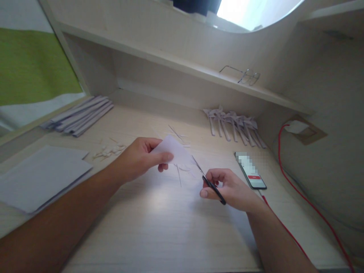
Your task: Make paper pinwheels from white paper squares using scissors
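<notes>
Between the thumb and fingers of my left hand (pixel 148 155) is a small white piece of paper (pixel 174 149), held up above the desk with a corner pointing away from me. My right hand (pixel 224 185) grips a pair of scissors (pixel 212 185) by its black handles. The scissor blades reach up and left to the paper's right edge; whether they are cutting into it I cannot tell. Thin paper offcuts (pixel 178 175) lie on the desk beneath and behind the held paper.
Rolled paper sticks (pixel 82 113) and a stack of white sheets (pixel 45 178) lie left, near small pale bits (pixel 109 151). Folded paper pinwheels (pixel 233 125) rest at back right. A phone (pixel 251 172) with a red cable (pixel 284 225) lies right. Glasses (pixel 247 77) sit on the shelf.
</notes>
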A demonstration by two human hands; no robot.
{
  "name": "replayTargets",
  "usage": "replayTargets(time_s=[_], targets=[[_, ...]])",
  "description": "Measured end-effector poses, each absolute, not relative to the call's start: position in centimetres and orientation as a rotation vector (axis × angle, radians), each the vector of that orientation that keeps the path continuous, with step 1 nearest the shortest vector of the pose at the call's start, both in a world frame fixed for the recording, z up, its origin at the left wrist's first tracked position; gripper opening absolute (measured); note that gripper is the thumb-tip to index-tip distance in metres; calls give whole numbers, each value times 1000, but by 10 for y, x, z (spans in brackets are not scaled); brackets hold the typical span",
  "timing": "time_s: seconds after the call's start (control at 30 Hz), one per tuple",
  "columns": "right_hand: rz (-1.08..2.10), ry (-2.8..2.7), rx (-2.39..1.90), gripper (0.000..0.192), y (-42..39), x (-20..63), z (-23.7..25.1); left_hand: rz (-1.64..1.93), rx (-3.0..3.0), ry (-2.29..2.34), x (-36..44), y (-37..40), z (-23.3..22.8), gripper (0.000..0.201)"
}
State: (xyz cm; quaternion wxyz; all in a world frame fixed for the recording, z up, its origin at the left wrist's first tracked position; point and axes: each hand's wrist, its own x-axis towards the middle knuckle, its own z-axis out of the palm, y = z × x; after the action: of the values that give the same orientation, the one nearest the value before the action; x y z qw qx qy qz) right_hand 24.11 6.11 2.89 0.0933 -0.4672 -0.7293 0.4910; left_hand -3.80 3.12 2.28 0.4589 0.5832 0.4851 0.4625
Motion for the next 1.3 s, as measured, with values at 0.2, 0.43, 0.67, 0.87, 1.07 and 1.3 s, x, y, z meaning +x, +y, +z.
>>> replayTargets(time_s=[0.2,0.43,0.67,0.87,1.07,1.3], targets=[[1451,-2169,-1390,43,61,241,29,1122,1443,1190,-38,31,22,23],[1467,-2191,-1382,45,61,241,30,1052,1495,1182,-41,31,25,26],[1484,-2181,-1385,45,62,241,31,1057,1480,1168,-42,33,23,24],[1494,-2159,-1373,44,61,240,30,1054,1480,1165,-42,31,24,25],[1527,-2122,-1381,43,60,239,31,1051,1499,1181,-42,31,24,28],[1551,-2086,-1379,46,60,239,30,1061,1472,1138,-42,33,23,35]])
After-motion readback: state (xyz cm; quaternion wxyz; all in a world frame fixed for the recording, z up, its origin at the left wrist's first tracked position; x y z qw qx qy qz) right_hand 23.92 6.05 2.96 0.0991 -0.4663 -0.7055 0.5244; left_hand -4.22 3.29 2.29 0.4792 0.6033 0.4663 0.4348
